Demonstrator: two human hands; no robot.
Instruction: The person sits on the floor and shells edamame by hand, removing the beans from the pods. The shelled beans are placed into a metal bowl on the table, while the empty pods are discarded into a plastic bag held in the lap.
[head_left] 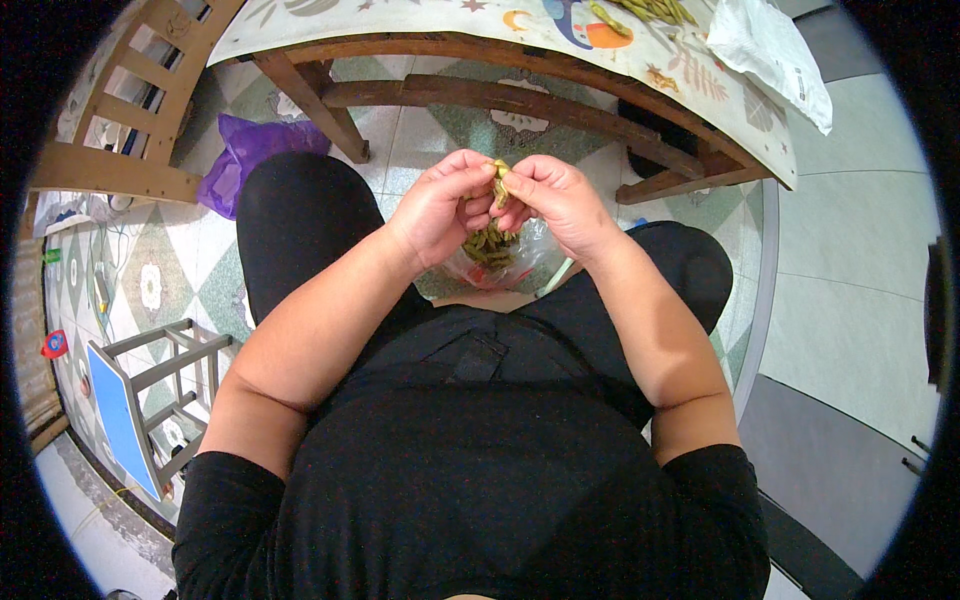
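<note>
Between my fingertips, above the gap between my knees, is a yellow-green bean pod (501,177). My left hand (447,205) pinches it from one side with thumb and forefinger. From the other side my right hand (556,203) grips it the same way, its thumb pressed along the pod. Below the hands, partly hidden by them, a clear plastic bag (527,256) holds several browner green pods (489,243). More green pods (655,10) lie on the table at the top of the view.
Ahead stands a wooden table with a patterned cloth (400,22); a white plastic bag (772,55) hangs over its right corner. A purple bag (255,155) lies on the tiled floor by a wooden chair (120,178). At left a blue-topped stool (125,420) lies tipped over.
</note>
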